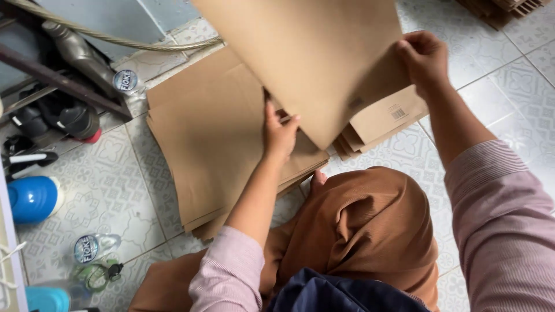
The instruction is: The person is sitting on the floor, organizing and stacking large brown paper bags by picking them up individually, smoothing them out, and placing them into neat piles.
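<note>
Head view. Item: flat brown cardboard sheet (312, 52), lifted above the cardboard stack (202, 150) on the tiled floor (115, 190). My left hand (279, 134) grips its lower edge over the stack; my right hand (425, 58) pinches its right edge. Left of the stack: blue container (32, 198), water bottle (92, 247).

A cardboard sheet (312, 58) is held up between the left hand (280, 134) and right hand (425, 58), over a stack of flat sheets (202, 144) on the tiled floor (509, 98). Bottles (92, 247) sit on the floor to the left of the stack.
</note>
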